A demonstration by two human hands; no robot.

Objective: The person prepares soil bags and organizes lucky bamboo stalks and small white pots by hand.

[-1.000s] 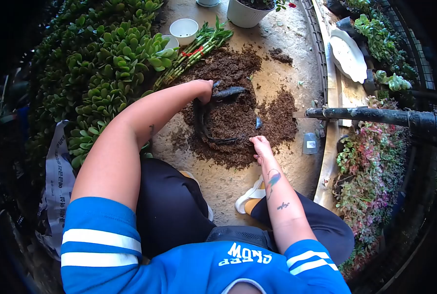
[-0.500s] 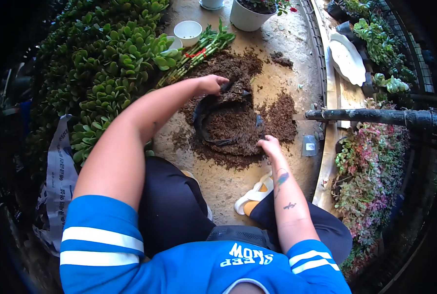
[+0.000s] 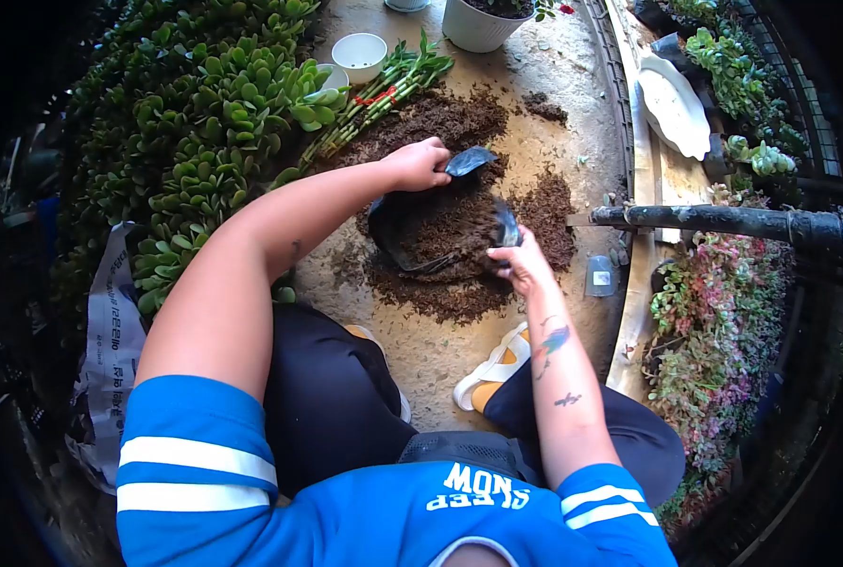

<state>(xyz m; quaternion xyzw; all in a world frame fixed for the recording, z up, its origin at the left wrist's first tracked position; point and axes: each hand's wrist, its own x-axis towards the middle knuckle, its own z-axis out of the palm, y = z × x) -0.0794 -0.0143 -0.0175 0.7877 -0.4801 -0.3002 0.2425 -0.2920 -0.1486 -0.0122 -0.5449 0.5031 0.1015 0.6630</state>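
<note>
Left hand (image 3: 425,163) and right hand (image 3: 520,260) — each closed on the edge of a crumpled black bag (image 3: 384,236) of soil (image 3: 445,227) (shirt (image 3: 365,515) lettered "SLEEP").

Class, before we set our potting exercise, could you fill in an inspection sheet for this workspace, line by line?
Surface: pale, rough ground, strewn with dark, loose soil.
Job's things: soft black plastic container, soil inside and around it.
Clutter: white bowl, green stalks with a red tie, white pot, small clear plastic item.
Grips: left hand and right hand each hold the container's edge.
Cables: nothing seen.
Surroundings: leafy plants on the left; dark pipe, scalloped white dish and reddish plants on the right.
</note>
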